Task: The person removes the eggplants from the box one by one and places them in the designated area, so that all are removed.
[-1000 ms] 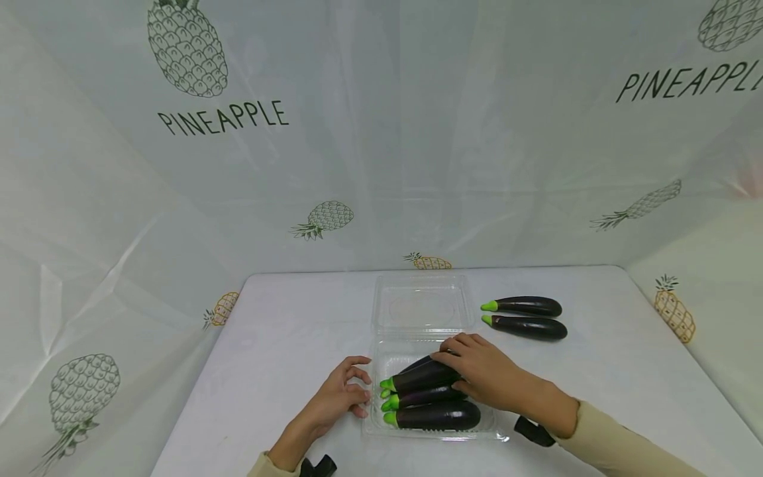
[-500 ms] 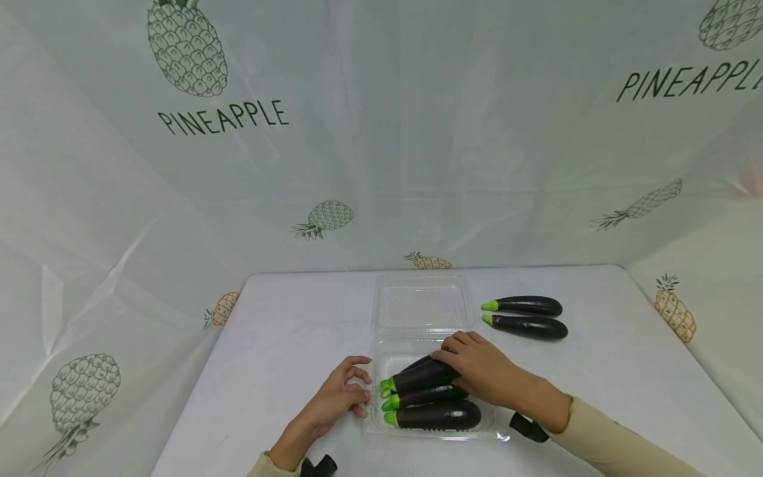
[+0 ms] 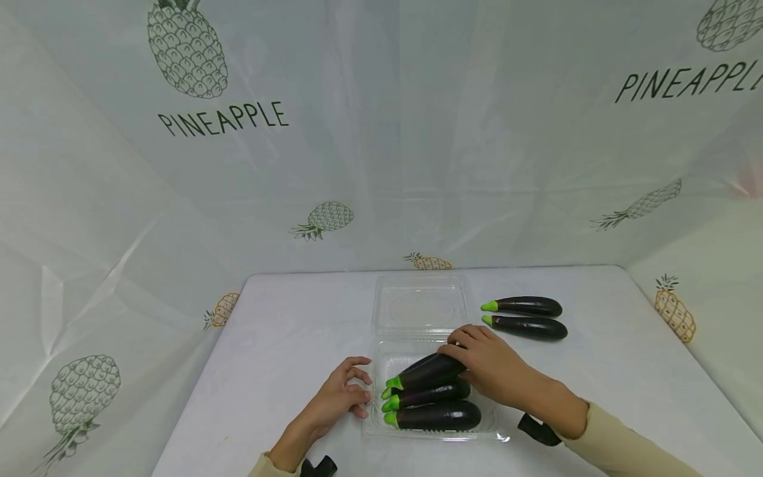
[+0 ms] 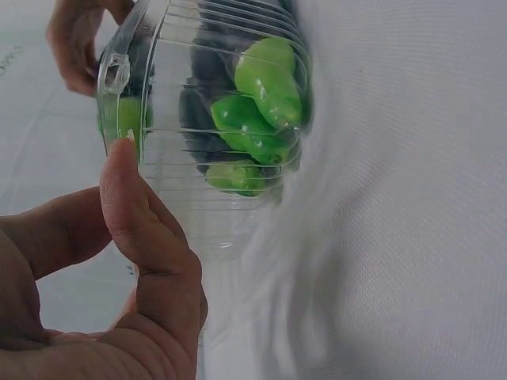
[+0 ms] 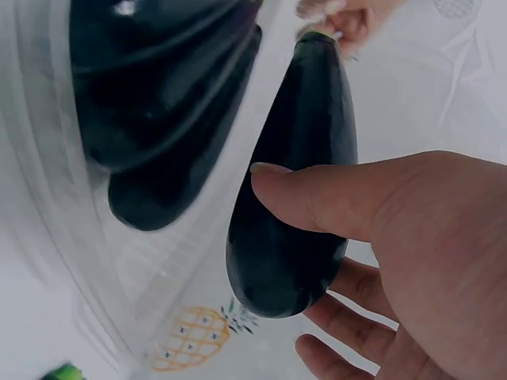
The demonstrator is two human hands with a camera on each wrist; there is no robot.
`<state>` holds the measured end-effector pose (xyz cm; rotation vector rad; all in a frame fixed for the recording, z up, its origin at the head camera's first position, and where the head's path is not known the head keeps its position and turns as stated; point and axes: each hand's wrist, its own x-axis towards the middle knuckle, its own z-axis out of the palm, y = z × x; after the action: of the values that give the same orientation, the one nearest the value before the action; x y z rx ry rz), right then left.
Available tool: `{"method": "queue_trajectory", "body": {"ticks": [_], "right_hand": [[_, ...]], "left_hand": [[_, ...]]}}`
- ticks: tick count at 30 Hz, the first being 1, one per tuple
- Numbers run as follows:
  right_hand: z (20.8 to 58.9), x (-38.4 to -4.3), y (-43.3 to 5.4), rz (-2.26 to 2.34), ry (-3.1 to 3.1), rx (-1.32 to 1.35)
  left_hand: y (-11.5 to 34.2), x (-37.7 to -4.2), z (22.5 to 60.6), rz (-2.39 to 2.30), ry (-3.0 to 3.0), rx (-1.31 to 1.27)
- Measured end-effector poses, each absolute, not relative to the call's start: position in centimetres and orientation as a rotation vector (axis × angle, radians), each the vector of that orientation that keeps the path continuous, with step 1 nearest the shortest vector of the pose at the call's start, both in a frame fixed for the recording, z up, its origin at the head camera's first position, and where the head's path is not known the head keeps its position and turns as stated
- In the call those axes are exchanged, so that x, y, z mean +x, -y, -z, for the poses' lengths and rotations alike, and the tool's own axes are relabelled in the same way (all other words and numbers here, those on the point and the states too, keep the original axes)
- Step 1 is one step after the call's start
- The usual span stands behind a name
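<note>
My right hand grips a dark eggplant near its rounded end, thumb on one side and fingers on the other. This eggplant is held over a clear plastic container, above the others. More eggplants lie inside, among them a front one and a middle one, green stems pointing left. At the container's left side is my left hand, its fingers loosely bent; in the left wrist view a fingertip meets or nearly meets the rim.
The container's clear lid lies folded back behind it. Right of the lid, two more eggplants, a rear one and a nearer one, lie on the white table. A pineapple-printed sheet hangs behind.
The right hand has shifted slightly right and away from me, and the held eggplant has come with it, its stem now farther right. The left hand stays put.
</note>
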<state>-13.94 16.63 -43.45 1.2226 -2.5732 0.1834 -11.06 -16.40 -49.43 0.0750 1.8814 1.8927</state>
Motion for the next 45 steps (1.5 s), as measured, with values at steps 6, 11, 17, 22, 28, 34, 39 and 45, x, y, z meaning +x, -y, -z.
{"method": "queue_trajectory", "body": {"ticks": [6,11,17,22,28,34,39,45], "right_hand": [[42.2,-13.8,-17.9,-0.185,2.582,1.146],[41.4,-13.7,-19.2,-0.201,2.584,1.075],[41.1,-13.8,-21.1,-0.24,2.531,1.024],[40.9,-13.9,-22.6,-0.257,2.487,0.991],[40.8,-14.0,-24.4,-0.285,2.484,0.931],[41.1,-14.1,-26.3,-0.282,2.536,0.853],[41.6,-14.2,-27.8,-0.276,2.54,0.818],[42.4,-14.4,-29.6,-0.278,2.541,0.777]], "left_hand": [[16.4,-11.1,49.6,-1.892,-1.885,0.07],[16.4,-11.1,49.7,-1.889,-1.889,0.072],[16.4,-11.1,49.7,-1.891,-1.885,0.071],[16.4,-11.1,49.6,-1.896,-1.882,0.07],[16.4,-11.1,49.6,-1.898,-1.877,0.073],[16.4,-11.0,49.5,-1.9,-1.874,0.074],[16.4,-11.0,49.5,-1.9,-1.873,0.074],[16.4,-11.0,49.5,-1.901,-1.871,0.073]]}}
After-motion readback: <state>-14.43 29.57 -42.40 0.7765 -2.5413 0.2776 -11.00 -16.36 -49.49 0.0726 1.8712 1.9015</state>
